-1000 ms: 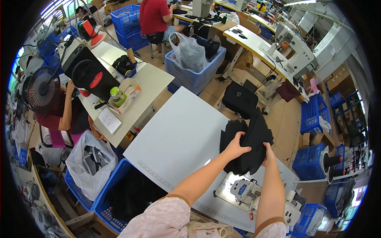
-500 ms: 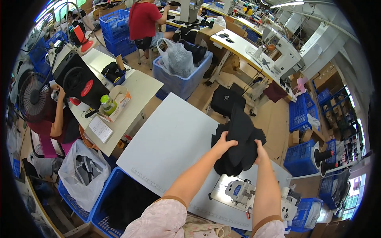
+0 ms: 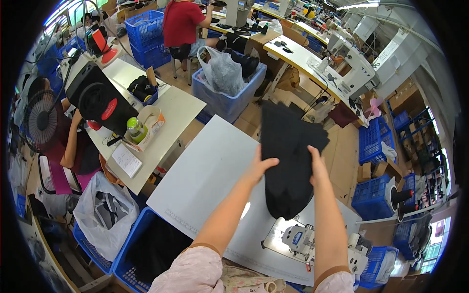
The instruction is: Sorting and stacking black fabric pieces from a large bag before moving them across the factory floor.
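A stack of black cut fabric pieces (image 3: 289,168) is held up over the far right part of the grey-white work table (image 3: 205,166). My left hand (image 3: 259,167) grips its left side, with the thumb lying across the front. On the right side my right hand (image 3: 318,168) clasps the edge, fingers mostly hidden. The pieces fan apart at the top and come together in a rounded lower end. Just below that end sits the sewing machine (image 3: 299,239) with its metal plate, between my forearms.
Left of the table stand a blue crate (image 3: 146,244) of dark material and a white plastic bag (image 3: 105,215) of grey pieces. A side table (image 3: 168,110) bears a black speaker-like box (image 3: 100,100) and a green-lidded jar (image 3: 136,128). Co-workers sit beyond, one in a red shirt (image 3: 181,24).
The black pieces have been drawn into a neater, more upright stack, their lower ends closer together. My left hand has shifted slightly left and up the side.
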A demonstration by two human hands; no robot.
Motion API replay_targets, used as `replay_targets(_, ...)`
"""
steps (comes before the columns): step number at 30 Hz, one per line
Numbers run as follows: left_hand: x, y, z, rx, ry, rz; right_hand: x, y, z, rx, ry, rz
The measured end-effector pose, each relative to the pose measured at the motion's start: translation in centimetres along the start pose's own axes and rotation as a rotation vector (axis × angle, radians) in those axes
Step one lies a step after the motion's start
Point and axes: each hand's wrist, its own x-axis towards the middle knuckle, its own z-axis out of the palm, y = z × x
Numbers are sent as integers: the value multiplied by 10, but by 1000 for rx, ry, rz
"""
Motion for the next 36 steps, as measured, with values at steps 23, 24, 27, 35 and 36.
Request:
replay_targets(23, -56, -7, -173, 698, 668, -111, -116, 187, 126, -337, -231, -50)
replay_targets(24, -75, -7, -195, 846, 829, 43, -158, 166, 127, -197, -562, 155)
replay_targets(27, -110, -32, -165, 862, 804, 192, -217, 234, 59, -485, -691, -304)
replay_targets(35, -367, -144, -132, 335, 884, -215, -290, 298, -114, -655, -1195, 166)
replay_targets(36, -400, -161, -120, 450, 927, -214, -290, 304, -139, -684, -1173, 68)
